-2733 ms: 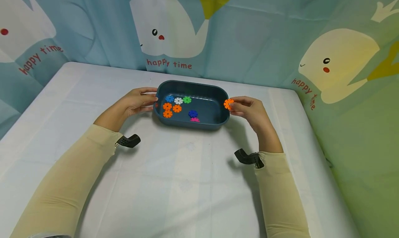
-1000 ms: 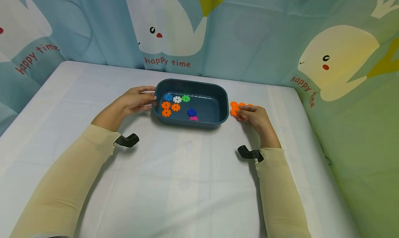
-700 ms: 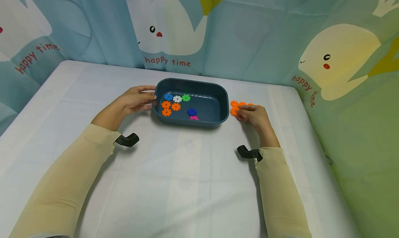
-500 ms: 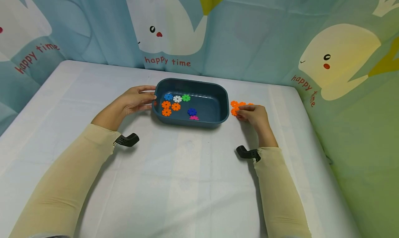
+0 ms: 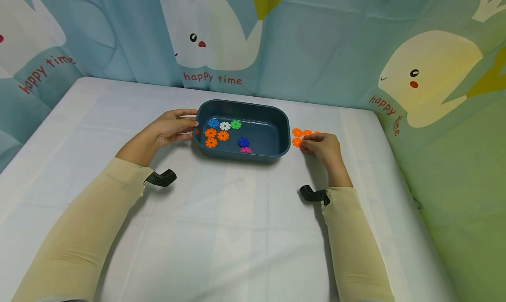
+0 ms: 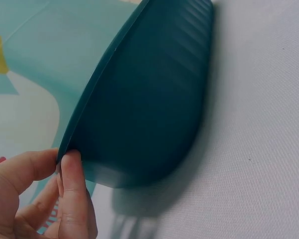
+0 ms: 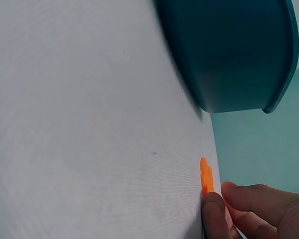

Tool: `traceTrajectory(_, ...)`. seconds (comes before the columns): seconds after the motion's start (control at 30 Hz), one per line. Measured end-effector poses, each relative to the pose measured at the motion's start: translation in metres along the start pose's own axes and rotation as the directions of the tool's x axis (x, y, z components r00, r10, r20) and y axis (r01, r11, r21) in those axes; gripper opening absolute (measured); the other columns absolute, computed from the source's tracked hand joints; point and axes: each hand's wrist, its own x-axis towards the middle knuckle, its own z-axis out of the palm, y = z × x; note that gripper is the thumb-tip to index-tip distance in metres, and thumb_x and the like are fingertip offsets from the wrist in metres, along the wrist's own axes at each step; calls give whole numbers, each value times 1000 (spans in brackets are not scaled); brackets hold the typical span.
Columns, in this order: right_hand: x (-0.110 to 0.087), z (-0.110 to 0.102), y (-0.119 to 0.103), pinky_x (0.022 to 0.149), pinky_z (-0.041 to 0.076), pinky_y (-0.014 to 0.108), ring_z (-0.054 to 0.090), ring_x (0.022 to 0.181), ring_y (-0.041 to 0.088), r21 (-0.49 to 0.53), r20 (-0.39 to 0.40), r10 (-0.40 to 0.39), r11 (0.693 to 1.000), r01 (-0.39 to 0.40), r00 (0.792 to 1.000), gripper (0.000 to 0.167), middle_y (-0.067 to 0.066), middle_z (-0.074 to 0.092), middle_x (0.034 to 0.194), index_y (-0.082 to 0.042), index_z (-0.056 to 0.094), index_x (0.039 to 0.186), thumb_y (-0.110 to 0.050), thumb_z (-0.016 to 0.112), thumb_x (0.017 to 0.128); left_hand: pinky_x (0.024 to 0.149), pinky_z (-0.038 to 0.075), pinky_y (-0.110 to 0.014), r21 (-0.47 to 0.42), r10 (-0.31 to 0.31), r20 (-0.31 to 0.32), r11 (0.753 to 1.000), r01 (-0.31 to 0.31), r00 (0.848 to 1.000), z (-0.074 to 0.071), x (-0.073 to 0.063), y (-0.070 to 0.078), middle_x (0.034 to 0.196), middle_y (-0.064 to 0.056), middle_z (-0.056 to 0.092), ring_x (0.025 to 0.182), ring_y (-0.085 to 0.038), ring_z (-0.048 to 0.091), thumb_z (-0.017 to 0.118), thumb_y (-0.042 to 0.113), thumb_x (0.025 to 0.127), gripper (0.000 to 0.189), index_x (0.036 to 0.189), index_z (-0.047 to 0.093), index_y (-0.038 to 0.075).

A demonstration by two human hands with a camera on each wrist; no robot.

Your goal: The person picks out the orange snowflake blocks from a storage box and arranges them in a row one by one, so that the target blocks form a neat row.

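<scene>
A dark teal plastic basin (image 5: 272,143) sits toward the back of the table. My left hand (image 5: 171,127) pinches its left rim between thumb and fingers; the left wrist view shows this rim grip up close. Just right of the basin, my right hand (image 5: 322,148) is low at the tabletop, thumb and fingertips pinching the edge of an orange notched snowflake disc (image 5: 297,142). More orange snowflake discs (image 5: 297,132) lie flat in a row directly behind it, partly hidden by the hand. In the right wrist view, orange discs (image 7: 206,175) show edge-on past the fingertips.
Inside the basin lie loose discs: several orange ones (image 5: 211,142), light blue (image 5: 213,123), white (image 5: 225,125), green (image 5: 236,124), dark blue (image 5: 243,142) and pink (image 5: 246,150). A white cloth covers the table (image 5: 237,223). Behind hangs a whale-print curtain (image 5: 316,51).
My right hand has carried an orange disc from the basin's right rim down to the table in front of the orange row, then shifted it slightly. The left hand keeps its hold.
</scene>
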Motion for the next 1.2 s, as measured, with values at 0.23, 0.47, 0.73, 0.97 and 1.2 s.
traceTrajectory(0.23,-3,-3,-6,73,56,15,69,68,0,5,16,19,1000,-19,1000,36,7,70,96,9,65,119,-13,70,92,72,57,-19,-4,4,-1,1000,-4,1000,-1,-1,0,136,-3,49,100,-8,65,59,11,98,58,152,38,14)
traceTrajectory(0.47,-12,-6,-26,75,57,18,70,74,2,158,97,-31,987,15,995,42,-6,67,88,12,58,127,-12,66,94,73,57,-19,12,-1,-11,1000,1,1000,3,1,-1,138,-4,48,117,-17,56,58,9,98,57,152,38,14)
traceTrajectory(0.73,-17,10,-66,74,59,22,72,76,11,167,136,-124,981,101,983,38,0,71,88,11,63,121,-11,70,91,72,58,-19,11,-8,-14,1000,8,1000,4,1,0,132,-5,51,105,-12,62,59,9,98,57,151,39,14)
traceTrajectory(0.97,-10,47,-92,85,58,32,69,103,32,19,312,-116,993,116,943,40,19,67,120,3,63,127,-17,70,93,71,58,-19,14,-12,-27,1000,13,1000,3,0,1,129,-4,53,102,-9,64,60,10,98,57,151,40,15)
traceTrajectory(1.2,-7,84,-108,89,56,37,69,101,30,-36,419,-86,993,111,904,40,19,66,122,3,63,127,-14,72,91,72,58,-19,17,-10,-29,1000,10,1000,2,0,2,126,-3,54,100,-8,65,60,10,98,57,150,40,14)
